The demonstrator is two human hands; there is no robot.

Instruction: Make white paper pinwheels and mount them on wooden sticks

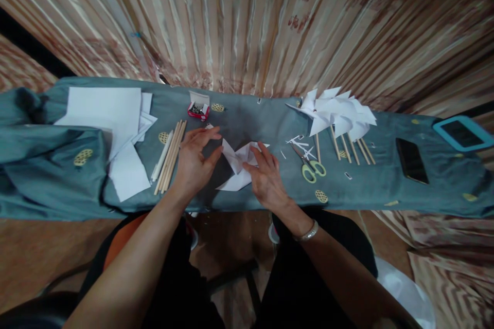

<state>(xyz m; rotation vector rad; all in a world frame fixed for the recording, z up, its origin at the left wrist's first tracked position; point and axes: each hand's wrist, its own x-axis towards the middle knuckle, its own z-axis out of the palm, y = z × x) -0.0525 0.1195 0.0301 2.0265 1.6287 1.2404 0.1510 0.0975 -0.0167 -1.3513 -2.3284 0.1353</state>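
Observation:
A white paper pinwheel (240,163) lies in front of me, its corners folded toward the middle and its blades pointing outward. My right hand (266,172) holds it on its right side, fingers pressed onto the folded paper near the centre. To the left, my left hand (196,157) is open above the cloth, thumb and fingers apart, with the thumb tip close to a blade. A red box of pins (198,109), lid up, stands beyond my left hand. Several wooden sticks (172,157) lie beside that wrist, along with a white pen (162,157).
White paper sheets (104,110) are stacked at the left. Green-handled scissors (309,167) and paper scraps (303,145) lie right of my right hand. Behind them are several finished pinwheels (335,110) on sticks. A phone (412,160) and a blue-framed device (465,132) lie far right.

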